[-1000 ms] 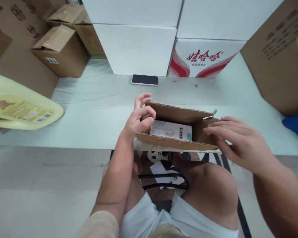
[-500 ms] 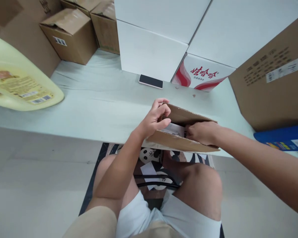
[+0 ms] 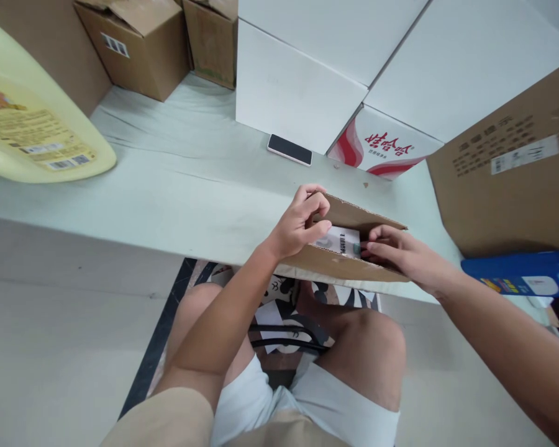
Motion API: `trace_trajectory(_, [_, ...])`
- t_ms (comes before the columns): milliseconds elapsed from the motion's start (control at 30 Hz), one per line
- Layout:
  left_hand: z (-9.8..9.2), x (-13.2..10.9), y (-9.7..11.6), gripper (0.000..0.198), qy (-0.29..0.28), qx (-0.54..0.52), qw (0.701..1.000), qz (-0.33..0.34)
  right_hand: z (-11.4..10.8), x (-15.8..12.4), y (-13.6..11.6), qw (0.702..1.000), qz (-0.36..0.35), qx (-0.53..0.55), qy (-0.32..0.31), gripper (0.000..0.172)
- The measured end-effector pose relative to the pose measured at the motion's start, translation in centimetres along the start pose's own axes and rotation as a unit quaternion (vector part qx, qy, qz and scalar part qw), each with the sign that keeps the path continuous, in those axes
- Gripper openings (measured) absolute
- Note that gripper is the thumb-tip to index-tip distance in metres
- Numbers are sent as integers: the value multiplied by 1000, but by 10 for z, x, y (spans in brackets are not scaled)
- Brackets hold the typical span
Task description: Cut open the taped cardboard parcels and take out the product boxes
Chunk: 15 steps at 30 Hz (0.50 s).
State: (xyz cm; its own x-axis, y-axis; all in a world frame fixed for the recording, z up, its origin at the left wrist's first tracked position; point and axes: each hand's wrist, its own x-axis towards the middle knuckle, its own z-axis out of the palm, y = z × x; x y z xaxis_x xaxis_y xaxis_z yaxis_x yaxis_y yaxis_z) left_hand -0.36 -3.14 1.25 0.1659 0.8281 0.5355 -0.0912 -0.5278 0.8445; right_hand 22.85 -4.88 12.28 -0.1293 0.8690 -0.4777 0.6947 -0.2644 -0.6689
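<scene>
A narrow, open cardboard box [image 3: 354, 264] stands at the table's front edge. At its left end is my left hand [image 3: 302, 223], fingers curled over the rim and thumb on the near side, closed on the cardboard. Inside lies a white packet or small box [image 3: 345, 240] with black printing, partly hidden by the near wall. My right hand [image 3: 405, 254] is over the right end of the cardboard box, thumb and forefinger loosely apart. Its other fingertips dip inside beside the white item's right end, partly out of sight, and I see nothing lifted in them.
Beyond the box lies a phone [image 3: 289, 149], before stacked white cartons [image 3: 298, 81]. A yellow jug [image 3: 41, 124] stands at left, near brown cartons [image 3: 140, 56]. On the right are a large brown carton [image 3: 503, 167] and a blue package [image 3: 517, 273].
My right hand has drawn partly up out of the cardboard box, and more of the printed white item shows. My left hand keeps its hold. The view has shifted slightly.
</scene>
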Motion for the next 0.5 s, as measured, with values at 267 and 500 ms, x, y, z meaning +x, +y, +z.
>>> trace_trajectory(267, [4,0,0,19,33,47,998,9,-8,1,-12,988,-77,130,22,42])
trace_trajectory(500, [6,1,-1,23,32,11,999,5,-3,23,-18,988,71,137,13,22])
